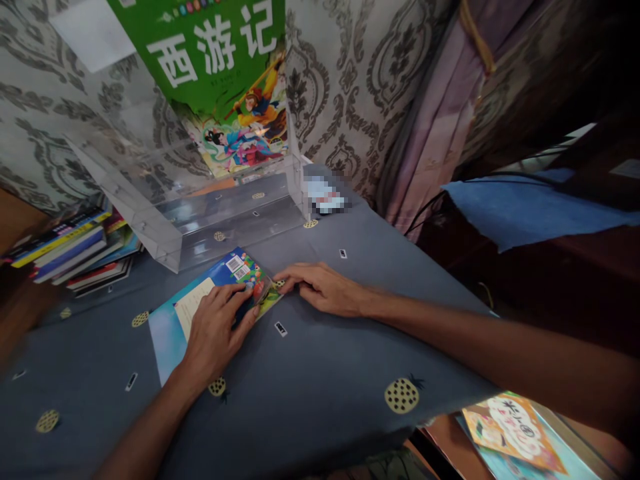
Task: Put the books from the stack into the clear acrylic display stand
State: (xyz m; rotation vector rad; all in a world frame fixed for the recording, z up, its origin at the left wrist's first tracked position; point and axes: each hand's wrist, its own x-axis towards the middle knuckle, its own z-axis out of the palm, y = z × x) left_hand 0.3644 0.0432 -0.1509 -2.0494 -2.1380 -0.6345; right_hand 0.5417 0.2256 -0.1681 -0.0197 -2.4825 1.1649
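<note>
Two forearms flank one barcoded book: left hand spread on it, right hand curled at its edge, grip unclear.

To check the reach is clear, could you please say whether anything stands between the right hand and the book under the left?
Nothing visible does: the right hand is at the right edge of the book, and the clear stand is beyond both.
</note>
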